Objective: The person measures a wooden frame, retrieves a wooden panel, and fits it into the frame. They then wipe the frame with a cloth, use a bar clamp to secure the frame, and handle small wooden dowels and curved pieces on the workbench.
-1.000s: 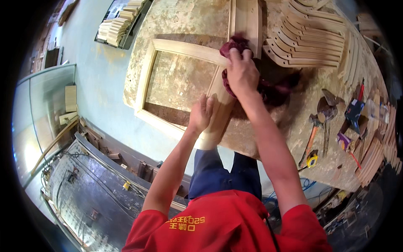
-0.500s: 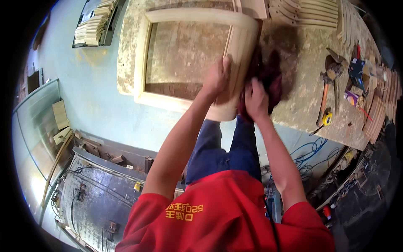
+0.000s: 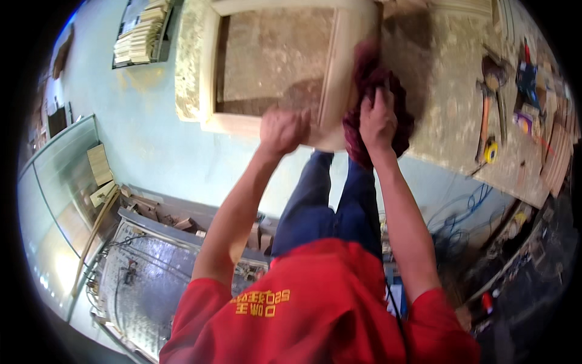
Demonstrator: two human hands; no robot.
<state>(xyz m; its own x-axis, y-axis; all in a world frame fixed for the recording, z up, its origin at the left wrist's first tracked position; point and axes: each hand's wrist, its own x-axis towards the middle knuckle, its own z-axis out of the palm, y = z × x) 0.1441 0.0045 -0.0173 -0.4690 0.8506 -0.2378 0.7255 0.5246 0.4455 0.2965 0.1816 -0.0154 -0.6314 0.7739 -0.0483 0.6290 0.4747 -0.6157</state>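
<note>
A pale wooden frame point(image 3: 347, 79), with a wide rounded right side and an open middle, lies at the near edge of the workbench. My left hand point(image 3: 282, 130) is closed at its near rail, fingers curled over the wood; the undersides of the fingers are hidden. Beside the frame's right side, my right hand point(image 3: 379, 118) grips a bunched dark red cloth point(image 3: 402, 112). Part of the cloth rests against the rounded edge of the frame, and the rest hangs around my fingers.
On the workbench point(image 3: 442, 130) to the right lie a hammer point(image 3: 484, 118), a yellow tape measure point(image 3: 490, 151) and a dark box point(image 3: 527, 82). Curved wooden pieces point(image 3: 556, 164) stack at its right edge. A crate of wooden slats point(image 3: 140, 39) stands far left. Blue hoses point(image 3: 464, 209) lie below.
My left hand has moved from the frame's right side to its near rail, leftward and nearer. The right hand, still gripping the cloth, has shifted slightly right. The view has tilted a little.
</note>
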